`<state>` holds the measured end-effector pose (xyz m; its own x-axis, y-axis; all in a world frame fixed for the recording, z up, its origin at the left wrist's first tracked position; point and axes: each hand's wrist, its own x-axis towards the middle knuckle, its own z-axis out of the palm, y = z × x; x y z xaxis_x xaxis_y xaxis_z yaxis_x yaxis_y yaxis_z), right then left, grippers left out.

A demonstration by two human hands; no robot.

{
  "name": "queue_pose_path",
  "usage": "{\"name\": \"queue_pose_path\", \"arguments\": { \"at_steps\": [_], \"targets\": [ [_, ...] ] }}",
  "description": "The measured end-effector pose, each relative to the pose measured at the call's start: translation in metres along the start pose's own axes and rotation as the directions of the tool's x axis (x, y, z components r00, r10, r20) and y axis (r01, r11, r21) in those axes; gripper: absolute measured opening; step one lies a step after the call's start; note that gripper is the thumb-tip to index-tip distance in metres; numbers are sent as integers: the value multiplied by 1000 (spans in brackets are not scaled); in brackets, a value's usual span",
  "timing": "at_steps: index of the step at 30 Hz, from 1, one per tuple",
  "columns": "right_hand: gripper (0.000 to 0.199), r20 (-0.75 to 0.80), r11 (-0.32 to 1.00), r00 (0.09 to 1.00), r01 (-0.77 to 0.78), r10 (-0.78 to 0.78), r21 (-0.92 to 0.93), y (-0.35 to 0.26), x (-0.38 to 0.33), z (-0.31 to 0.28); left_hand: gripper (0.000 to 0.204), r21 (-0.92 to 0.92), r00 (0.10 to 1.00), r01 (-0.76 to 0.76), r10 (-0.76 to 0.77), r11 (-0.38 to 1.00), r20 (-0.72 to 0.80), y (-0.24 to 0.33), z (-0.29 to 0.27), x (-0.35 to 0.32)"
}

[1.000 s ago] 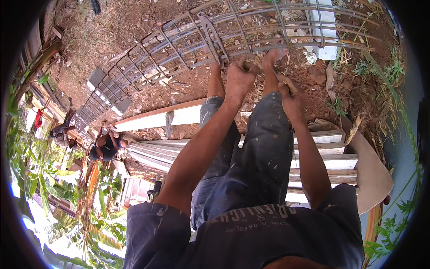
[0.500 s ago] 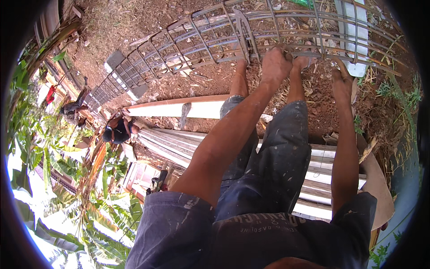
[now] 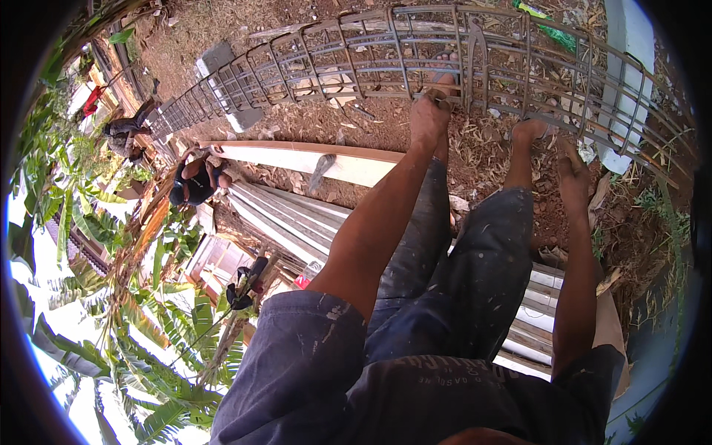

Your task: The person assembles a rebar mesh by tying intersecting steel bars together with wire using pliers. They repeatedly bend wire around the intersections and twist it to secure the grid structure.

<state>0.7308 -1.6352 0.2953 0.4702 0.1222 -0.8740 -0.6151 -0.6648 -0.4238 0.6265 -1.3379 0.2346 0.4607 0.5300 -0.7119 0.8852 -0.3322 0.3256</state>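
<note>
A long rebar cage [image 3: 348,70] of dark rods and square stirrups spans the upper part of the view. At its near edge, my left hand [image 3: 430,117] is closed on the lower rod beside a stirrup. Hung on the cage just right of that hand is a rusty pair of pincers [image 3: 476,63]. My right hand [image 3: 573,178] is lower and farther right, its fingers stretched up and meeting the cage's near edge. Whether they touch a rod is hard to see. My bare feet are on the soil under the cage, one partly behind the rods.
Blocks [image 3: 216,59] lie under the cage's far end, and a white board [image 3: 627,74] under its right end. Long planks [image 3: 348,165] lie behind me. One person [image 3: 196,178] crouches by the planks, another [image 3: 126,133] at the cage's far end. Banana plants [image 3: 159,326] fill the left.
My left hand has shifted left along the cage, from right of the pincers to left of them. My right hand stays near the same stretch of the cage. The whole view has swung.
</note>
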Motion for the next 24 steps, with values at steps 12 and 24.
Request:
{"name": "queue_pose_path", "arguments": {
  "at_steps": [12,24],
  "targets": [
    [39,62,978,986,161,-154,-134,-29,15,64,22,-20,984,7,-11,1000,-179,-92,-46,16],
    [36,111,961,962,260,-250,-92,-115,37,156,22,-187,974,-60,17,980,-227,-94,-65,54]
  ]
}}
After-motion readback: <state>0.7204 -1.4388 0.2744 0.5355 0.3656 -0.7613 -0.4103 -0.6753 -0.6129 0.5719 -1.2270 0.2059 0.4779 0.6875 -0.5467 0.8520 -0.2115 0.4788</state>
